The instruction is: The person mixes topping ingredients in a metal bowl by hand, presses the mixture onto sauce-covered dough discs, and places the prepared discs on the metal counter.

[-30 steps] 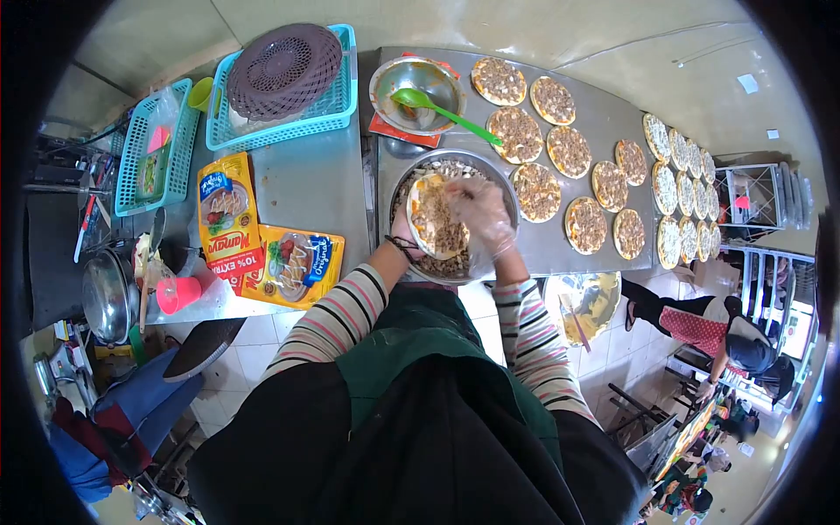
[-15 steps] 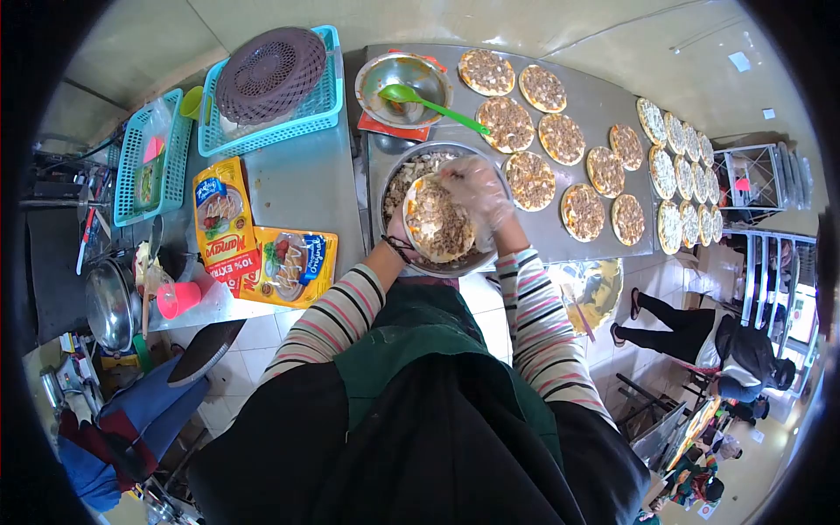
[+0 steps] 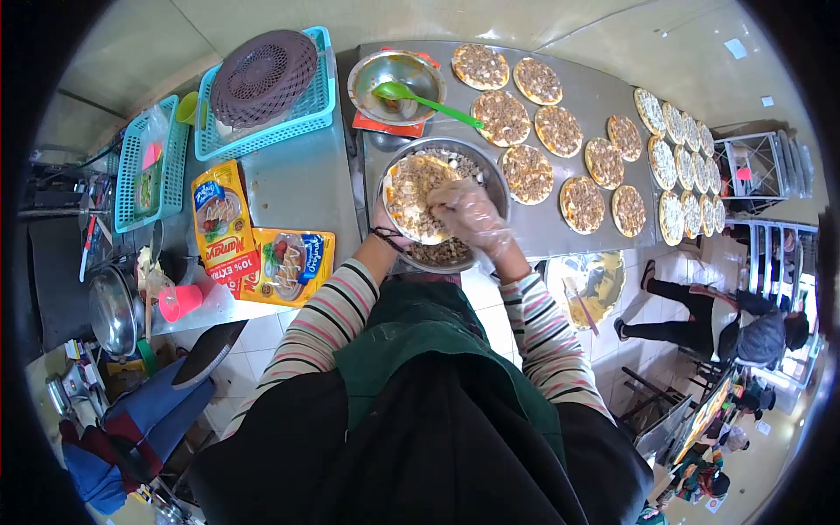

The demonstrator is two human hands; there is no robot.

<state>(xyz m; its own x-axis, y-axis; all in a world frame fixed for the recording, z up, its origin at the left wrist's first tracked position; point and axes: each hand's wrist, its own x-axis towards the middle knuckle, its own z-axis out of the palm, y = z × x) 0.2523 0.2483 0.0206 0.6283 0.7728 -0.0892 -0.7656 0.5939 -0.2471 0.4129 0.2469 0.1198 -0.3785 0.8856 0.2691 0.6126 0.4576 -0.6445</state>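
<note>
My left hand (image 3: 385, 229) grips the lower left edge of a small round pizza (image 3: 407, 188), holding it above a metal bowl (image 3: 500, 179). Crumbled brown meat and pale bits cover part of the pizza; some orange sauce and white base show at its left. In a clear plastic glove, my right hand (image 3: 472, 213) has its fingers bunched against the meat topping (image 3: 429, 175) on the pizza's right half. Its fingertips are partly hidden. More of the crumbled meat mix (image 3: 442, 252) lies in the bowl, under the pizza.
Several topped pizzas (image 3: 558, 131) lie on the metal table to the right, paler ones (image 3: 662, 166) farther along. Behind the bowl stands another metal bowl (image 3: 354, 87) with a green spoon (image 3: 442, 109). Yellow packets (image 3: 293, 267) and turquoise baskets (image 3: 328, 96) are at left. A person (image 3: 700, 311) stands right.
The pizza has shifted up and left and lies flatter to view. My right hand has come down from above the bowl's right side onto the topping, its fingers drawn together.
</note>
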